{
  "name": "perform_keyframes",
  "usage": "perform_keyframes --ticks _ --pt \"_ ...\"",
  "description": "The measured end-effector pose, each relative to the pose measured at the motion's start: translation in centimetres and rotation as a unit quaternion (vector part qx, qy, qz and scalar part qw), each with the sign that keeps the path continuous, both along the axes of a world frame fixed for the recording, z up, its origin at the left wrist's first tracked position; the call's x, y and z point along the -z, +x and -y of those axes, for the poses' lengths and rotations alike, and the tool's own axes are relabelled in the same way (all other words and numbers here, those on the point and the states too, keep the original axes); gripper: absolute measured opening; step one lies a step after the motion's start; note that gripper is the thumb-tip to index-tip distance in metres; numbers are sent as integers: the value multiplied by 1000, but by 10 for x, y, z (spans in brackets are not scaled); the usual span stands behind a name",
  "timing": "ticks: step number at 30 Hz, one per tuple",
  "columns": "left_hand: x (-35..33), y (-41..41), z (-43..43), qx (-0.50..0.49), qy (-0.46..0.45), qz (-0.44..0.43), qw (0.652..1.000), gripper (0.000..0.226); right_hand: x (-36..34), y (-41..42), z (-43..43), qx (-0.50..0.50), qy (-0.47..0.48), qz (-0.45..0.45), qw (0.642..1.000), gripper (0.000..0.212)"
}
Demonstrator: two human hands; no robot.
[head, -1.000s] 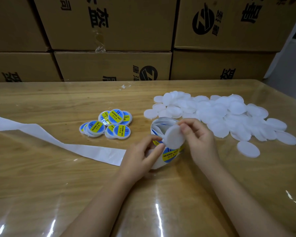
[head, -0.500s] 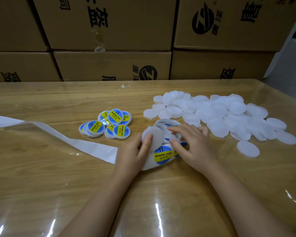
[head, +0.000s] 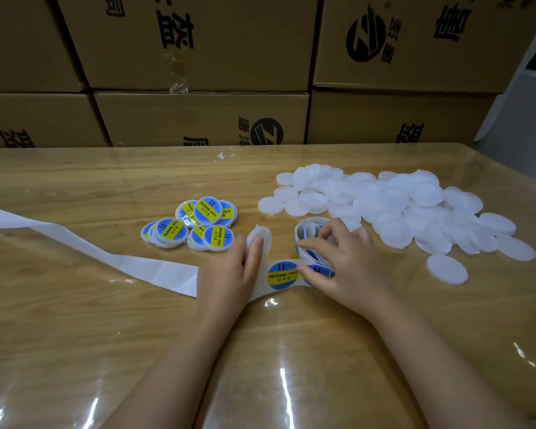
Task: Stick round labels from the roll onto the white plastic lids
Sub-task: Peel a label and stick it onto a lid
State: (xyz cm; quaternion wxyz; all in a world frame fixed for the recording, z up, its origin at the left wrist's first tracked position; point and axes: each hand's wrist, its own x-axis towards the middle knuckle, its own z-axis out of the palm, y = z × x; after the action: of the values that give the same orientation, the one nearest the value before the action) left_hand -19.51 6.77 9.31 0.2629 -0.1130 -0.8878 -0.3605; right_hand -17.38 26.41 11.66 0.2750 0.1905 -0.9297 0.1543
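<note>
My left hand (head: 229, 274) holds a blank white lid (head: 262, 235) between its fingers and rests on the backing strip. My right hand (head: 338, 261) grips the label roll (head: 307, 230), its thumb and forefinger at a partly hidden label on the strip. One blue and yellow round label (head: 282, 275) lies exposed on the strip between my hands. A heap of blank white lids (head: 384, 209) covers the table to the right. Several labelled lids (head: 198, 227) lie in a cluster left of centre.
The spent white backing strip (head: 90, 252) trails left across the wooden table (head: 106, 335), which has a glossy clear cover. Stacked cardboard boxes (head: 198, 57) stand along the table's far edge. One stray white lid (head: 446, 269) lies apart at the right.
The lid passed from my right hand to my left hand and moved left. My right hand came down onto the roll. The strip was pulled left, exposing a full label.
</note>
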Motion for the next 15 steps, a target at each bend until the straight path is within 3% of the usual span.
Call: perform_keyframes --ticks 6,10,15 --pt "-3 -1 0 -26 -32 -4 999 44 3 4 8 -26 10 6 1000 21" --pt "-8 -3 1 -84 -170 -164 968 44 2 4 11 -36 9 -13 999 18" --pt "-9 -2 -3 -106 -190 -250 944 52 1 7 16 -71 16 -29 997 20"
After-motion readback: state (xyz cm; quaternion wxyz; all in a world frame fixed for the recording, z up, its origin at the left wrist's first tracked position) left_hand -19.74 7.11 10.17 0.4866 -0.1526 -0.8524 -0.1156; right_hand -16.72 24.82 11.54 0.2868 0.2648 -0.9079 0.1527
